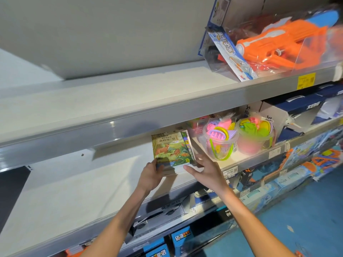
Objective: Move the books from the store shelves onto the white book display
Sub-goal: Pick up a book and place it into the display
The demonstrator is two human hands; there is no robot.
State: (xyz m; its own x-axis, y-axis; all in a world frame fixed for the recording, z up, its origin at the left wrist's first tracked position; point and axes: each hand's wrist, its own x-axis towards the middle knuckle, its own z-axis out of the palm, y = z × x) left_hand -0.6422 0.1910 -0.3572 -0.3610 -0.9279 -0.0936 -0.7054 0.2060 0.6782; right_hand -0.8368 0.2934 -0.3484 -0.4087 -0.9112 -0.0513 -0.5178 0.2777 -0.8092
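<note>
On the white middle shelf [92, 182], the left hand [151, 176] grips the stacked illustrated paperback books [171, 149] while the right hand [205, 171], spread at three o'clock, likely closes next to lift.

Both bare forearms reach up from the lower frame toward centre; left hand [151, 176] curled in a grip, right hand [205, 170] with fingers spread.
</note>
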